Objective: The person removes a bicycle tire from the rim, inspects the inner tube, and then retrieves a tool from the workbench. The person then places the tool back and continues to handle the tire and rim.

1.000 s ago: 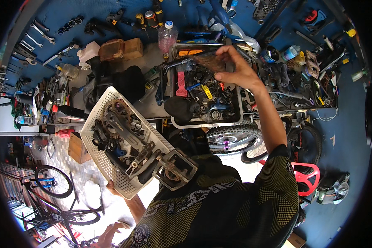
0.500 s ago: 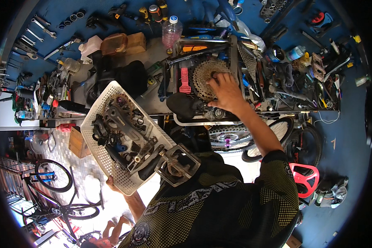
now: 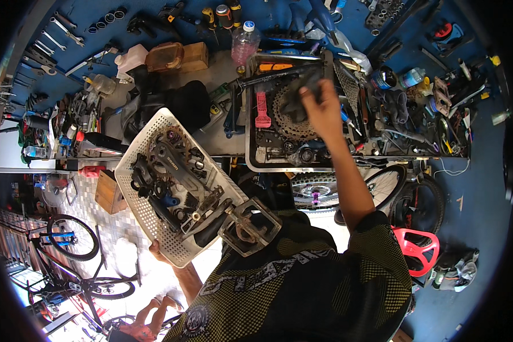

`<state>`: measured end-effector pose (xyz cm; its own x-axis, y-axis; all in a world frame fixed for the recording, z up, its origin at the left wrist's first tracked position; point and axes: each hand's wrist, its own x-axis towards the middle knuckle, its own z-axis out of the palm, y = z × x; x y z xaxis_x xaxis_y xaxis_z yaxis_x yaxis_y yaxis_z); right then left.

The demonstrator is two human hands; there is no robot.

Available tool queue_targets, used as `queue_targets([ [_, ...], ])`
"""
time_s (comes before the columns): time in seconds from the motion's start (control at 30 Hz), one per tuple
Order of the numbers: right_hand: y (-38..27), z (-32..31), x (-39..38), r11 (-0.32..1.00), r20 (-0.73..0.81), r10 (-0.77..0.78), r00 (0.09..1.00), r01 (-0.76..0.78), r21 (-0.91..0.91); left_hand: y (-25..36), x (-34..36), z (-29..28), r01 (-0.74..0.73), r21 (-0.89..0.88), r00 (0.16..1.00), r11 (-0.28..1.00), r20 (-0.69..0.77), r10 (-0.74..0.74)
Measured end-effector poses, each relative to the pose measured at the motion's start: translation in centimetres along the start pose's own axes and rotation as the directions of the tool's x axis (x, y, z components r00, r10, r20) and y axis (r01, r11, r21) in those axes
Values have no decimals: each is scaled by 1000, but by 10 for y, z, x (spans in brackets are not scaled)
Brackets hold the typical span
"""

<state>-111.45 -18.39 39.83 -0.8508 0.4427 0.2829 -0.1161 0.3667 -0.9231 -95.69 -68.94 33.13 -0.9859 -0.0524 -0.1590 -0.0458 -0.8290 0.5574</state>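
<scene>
My left hand grips the lower edge of a white perforated plastic basket, held tilted in front of me. In the basket lie a grey crank arm, small dark bike parts and a caged pedal that juts over its near edge. My right hand is raised over a metal tray on the bench, closed on a soft-looking black object blurred by motion; its kind is unclear. Beneath it, partly covered, a large cassette lies in the tray beside a pink tool.
A bottle of pink liquid stands behind the tray. Black cloth-like items lie left of it; tools crowd the bench's right side. Bicycle wheels are below the bench edge. Another person is at the lower left, near a bicycle.
The black object has left the tray's near left corner and is now in my right hand, lifted over the cassette. Small parts show where it lay. My left hand still holds the basket.
</scene>
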Motion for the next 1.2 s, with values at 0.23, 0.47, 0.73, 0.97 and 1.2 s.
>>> queue_targets([
  [0.23,-45,-38,-18,962,-97,-181,979,155,-224,-1,3,-2,-3,-9,1000,1000,9,3],
  [0.47,-22,-33,-57,777,304,-173,937,320,-543,-2,8,9,-13,7,998,1000,60,13],
  [0.73,-13,0,-68,835,271,-123,955,247,-491,-7,10,6,-14,51,999,999,32,12],
  [0.97,20,64,-45,569,489,-151,859,480,-668,-13,13,16,24,72,1000,997,-5,-24],
  [1.2,23,77,-42,546,528,3,849,441,-713,-14,5,19,-2,77,1000,997,-26,4],
])
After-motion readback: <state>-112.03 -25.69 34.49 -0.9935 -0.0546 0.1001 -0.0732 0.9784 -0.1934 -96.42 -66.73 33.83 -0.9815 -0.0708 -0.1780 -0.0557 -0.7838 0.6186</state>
